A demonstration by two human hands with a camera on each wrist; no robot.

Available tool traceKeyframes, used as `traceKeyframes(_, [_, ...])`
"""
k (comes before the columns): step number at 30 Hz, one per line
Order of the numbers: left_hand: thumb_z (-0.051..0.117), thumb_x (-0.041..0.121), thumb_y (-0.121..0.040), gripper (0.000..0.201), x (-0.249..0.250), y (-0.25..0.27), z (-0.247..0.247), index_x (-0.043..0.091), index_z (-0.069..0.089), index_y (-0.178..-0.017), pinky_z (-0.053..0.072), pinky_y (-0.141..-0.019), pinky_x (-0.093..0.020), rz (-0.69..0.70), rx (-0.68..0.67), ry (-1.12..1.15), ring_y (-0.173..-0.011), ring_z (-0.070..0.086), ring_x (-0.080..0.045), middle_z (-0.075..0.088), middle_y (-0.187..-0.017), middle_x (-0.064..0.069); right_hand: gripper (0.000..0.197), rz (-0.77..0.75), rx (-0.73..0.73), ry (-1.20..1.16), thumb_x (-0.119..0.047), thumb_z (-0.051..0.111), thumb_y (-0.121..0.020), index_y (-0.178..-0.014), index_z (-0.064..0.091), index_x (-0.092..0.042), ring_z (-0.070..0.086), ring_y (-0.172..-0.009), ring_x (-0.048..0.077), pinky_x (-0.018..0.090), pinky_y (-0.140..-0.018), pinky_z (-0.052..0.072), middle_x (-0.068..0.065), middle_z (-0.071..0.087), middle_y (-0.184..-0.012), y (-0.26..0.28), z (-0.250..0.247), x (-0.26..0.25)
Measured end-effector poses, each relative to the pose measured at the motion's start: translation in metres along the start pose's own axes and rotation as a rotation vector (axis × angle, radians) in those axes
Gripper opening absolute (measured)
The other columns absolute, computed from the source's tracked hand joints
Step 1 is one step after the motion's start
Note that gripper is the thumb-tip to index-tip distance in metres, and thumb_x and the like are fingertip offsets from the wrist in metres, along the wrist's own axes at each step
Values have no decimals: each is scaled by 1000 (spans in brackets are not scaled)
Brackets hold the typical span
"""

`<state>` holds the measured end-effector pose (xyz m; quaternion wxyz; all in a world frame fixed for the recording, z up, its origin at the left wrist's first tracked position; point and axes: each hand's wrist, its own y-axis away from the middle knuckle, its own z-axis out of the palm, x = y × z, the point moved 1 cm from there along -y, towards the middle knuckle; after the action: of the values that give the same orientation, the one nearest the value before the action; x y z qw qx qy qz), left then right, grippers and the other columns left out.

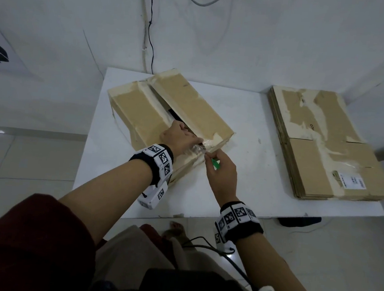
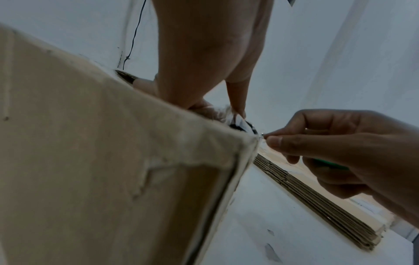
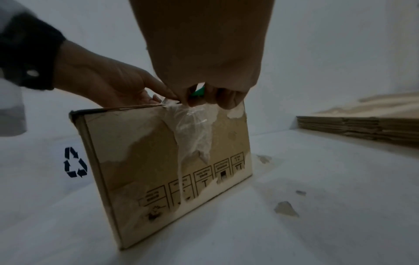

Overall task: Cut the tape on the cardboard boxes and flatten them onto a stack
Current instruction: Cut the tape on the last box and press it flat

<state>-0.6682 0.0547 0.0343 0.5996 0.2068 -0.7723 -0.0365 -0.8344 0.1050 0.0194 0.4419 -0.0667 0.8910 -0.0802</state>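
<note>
tape cut at the box's near end

the left hand (image 1: 178,136) gripped loose clear tape (image 3: 192,123) at the cardboard box (image 1: 166,111), which lay left on the white table (image 1: 241,172), its long axis running far-left to near-right, top flaps parted. the right hand (image 1: 221,173) pinched a green cutter (image 1: 215,164) beside it. the flattened stack (image 1: 328,147) lay right.

Box (image 1: 189,103): matt brown cardboard w/ torn paper; tape (image 3: 195,129) clear glossy plastic, crinkled.
</note>
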Motion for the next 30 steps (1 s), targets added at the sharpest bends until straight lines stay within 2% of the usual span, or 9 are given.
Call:
traceKeyframes(7, [88,36,-60,60,-1,-2,1,22,43,-97,43,-101,-38,-28,-14,-1,-101,61,-15,71,-91,3,20,28,25,-86,-26,58,-98,-81,54,-17,47,-65,7,20,-57,36,-5,57,-74,5,5,2])
traceKeyframes(12, [87,30,-66,61,1,-3,3,15,43,-106,48,-91,-31,-43,-29,20,-100,64,-16,72,-99,-3,17,42,35,-33,-24,59,-97,-83,55,-16,53,-72,4,12,-60,36,-8,59,-79,-9,4,-1])
traceKeyframes(14, [86,30,-68,60,2,-1,2,15,43,-108,48,-80,-24,-36,-30,9,-98,63,-14,72,-99,-2,16,32,34,-58,-23,59,-97,-83,56,-16,54,-74,6,14,-62,39,-6,60,-79,-9,6,1])
traceKeyframes(15, [85,33,-68,60,2,-1,1,15,44,-108,47,-82,-25,-32,-20,-11,-98,62,-13,72,-98,0,16,27,31,-71,-23,58,-97,-84,55,-16,54,-73,8,16,-62,40,-5,61,-79,-7,6,3])
traceKeyframes(17, [86,38,-64,63,0,-2,0,18,44,-106,46,-95,-34,-33,-28,-16,-100,62,-14,72,-95,2,17,51,67,-98,-22,57,-98,-83,53,-16,52,-69,10,22,-60,41,-3,60,-78,-9,0,11])
traceKeyframes(20, [86,34,-67,61,1,0,-2,18,42,-105,49,-92,-35,-40,-56,12,-94,62,-14,71,-95,0,19,119,93,-63,-25,56,-98,-82,48,-17,41,-57,4,25,-58,36,-2,59,-77,-26,-18,26])
traceKeyframes(23, [81,38,-69,60,6,7,2,21,34,-103,41,-100,-44,25,17,-25,-88,60,-16,64,-83,4,15,84,78,16,-26,57,-97,-84,51,-21,41,-56,1,22,-57,35,-6,61,-82,-36,-34,30])
traceKeyframes(27, [75,51,-73,72,26,18,26,15,24,-109,28,-101,-40,25,237,-167,-86,42,-17,60,-95,-1,4,134,147,-73,-27,61,-93,-96,58,-26,50,-60,8,25,-55,43,-5,60,-81,-31,-45,30])
traceKeyframes(30, [74,35,-76,67,39,16,33,17,21,-111,25,-104,-41,-57,277,-82,-90,48,-22,65,-97,-8,15,135,119,-121,-18,65,-90,-103,61,-24,57,-74,5,19,-60,46,-5,62,-84,-36,-49,29])
